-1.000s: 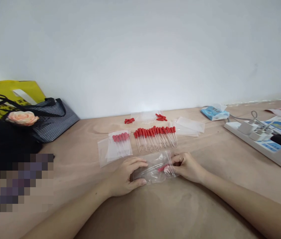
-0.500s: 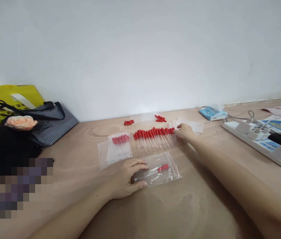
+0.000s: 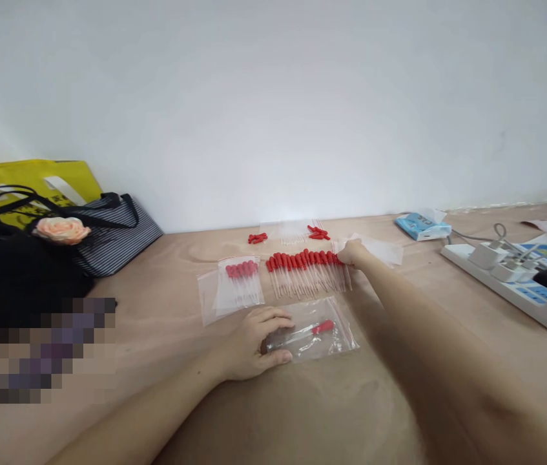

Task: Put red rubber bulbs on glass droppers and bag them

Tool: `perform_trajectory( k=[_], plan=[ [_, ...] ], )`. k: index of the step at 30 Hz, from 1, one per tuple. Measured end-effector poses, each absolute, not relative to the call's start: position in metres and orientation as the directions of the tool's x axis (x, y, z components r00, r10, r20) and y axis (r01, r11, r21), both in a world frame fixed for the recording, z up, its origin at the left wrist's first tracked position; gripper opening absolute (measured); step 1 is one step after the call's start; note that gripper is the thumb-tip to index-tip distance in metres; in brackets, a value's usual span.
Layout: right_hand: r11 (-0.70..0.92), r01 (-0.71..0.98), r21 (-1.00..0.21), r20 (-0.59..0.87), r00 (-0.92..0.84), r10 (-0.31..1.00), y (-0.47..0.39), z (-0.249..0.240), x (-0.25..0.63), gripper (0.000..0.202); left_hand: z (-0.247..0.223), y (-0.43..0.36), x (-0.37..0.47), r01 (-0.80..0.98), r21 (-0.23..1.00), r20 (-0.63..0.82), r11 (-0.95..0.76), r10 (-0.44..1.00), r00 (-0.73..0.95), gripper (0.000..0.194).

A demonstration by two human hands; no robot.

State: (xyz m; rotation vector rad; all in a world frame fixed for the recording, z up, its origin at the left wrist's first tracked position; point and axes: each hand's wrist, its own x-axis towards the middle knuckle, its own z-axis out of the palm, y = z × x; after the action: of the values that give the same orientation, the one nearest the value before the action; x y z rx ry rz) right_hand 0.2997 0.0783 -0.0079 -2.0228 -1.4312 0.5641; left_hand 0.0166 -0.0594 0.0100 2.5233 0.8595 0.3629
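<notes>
My left hand (image 3: 258, 345) rests at the left end of a clear zip bag (image 3: 343, 345), its thumb and fingers curved around the bag's edge. Inside that bag lies one dropper (image 3: 322, 327) with a red bulb. Farther back, my right hand (image 3: 355, 253) has its fingers closed at the red bulb of a dropper at the right end of a row of droppers (image 3: 297, 261); the fingertips are partly hidden. Left of the row is a filled zip bag (image 3: 240, 294) of several red-bulbed droppers, lying over another clear bag (image 3: 205, 298).
Loose red bulbs (image 3: 257, 238) and more bulbs (image 3: 319, 232) lie near the wall, with thin clear tubes (image 3: 292, 234) between them. Bags (image 3: 128, 239) and a fabric rose (image 3: 62, 230) are at left. A tissue pack (image 3: 421, 226) and power strip (image 3: 500, 278) lie right.
My right hand has closed in on the bulb at the row's right end. My left hand stays on the zip bag. The whole view has shifted slightly.
</notes>
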Motion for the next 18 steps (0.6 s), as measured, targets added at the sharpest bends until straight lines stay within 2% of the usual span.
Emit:
perform_trajectory(
  k=[4, 6, 9, 10, 12, 13, 15, 18],
  plan=[
    [-0.324, 0.526, -0.786, -0.155, 0.34, 0.928, 0.063, 0.006, 0.31, 0.025, 0.01, -0.06, 0.016, 0.509, 0.484, 0.105, -0.712, 0.624, 0.774, 0.039],
    [-0.281, 0.428, -0.859, -0.173, 0.275, 0.946, 0.045, 0.014, 0.317, 0.013, 0.009, -0.059, 0.016, 0.503, 0.483, 0.111, -0.717, 0.619, 0.777, 0.039],
    [-0.214, 0.287, -0.934, -0.169, 0.175, 0.97, 0.013, 0.02, 0.322, 0.006, 0.007, -0.058, 0.015, 0.493, 0.485, 0.117, -0.723, 0.612, 0.782, 0.038],
    [-0.195, 0.228, -0.954, -0.165, 0.145, 0.976, 0.002, 0.02, 0.322, 0.006, 0.006, -0.057, 0.015, 0.493, 0.486, 0.117, -0.722, 0.613, 0.782, 0.038],
    [-0.147, -0.03, -0.989, -0.148, 0.075, 0.986, -0.019, 0.016, 0.318, 0.011, 0.006, -0.057, 0.015, 0.5, 0.487, 0.109, -0.716, 0.618, 0.778, 0.039],
    [-0.12, -0.108, -0.987, -0.129, 0.083, 0.988, -0.028, 0.012, 0.316, 0.014, 0.006, -0.058, 0.015, 0.509, 0.489, 0.103, -0.709, 0.626, 0.773, 0.04],
    [-0.034, -0.176, -0.984, -0.064, 0.17, 0.983, -0.044, 0.003, 0.311, 0.023, 0.006, -0.058, 0.015, 0.534, 0.491, 0.087, -0.689, 0.648, 0.756, 0.044],
    [0.069, -0.165, -0.984, 0.014, 0.315, 0.949, -0.057, -0.011, 0.305, 0.037, 0.006, -0.06, 0.014, 0.56, 0.501, 0.069, -0.66, 0.675, 0.734, 0.049]
  ],
)
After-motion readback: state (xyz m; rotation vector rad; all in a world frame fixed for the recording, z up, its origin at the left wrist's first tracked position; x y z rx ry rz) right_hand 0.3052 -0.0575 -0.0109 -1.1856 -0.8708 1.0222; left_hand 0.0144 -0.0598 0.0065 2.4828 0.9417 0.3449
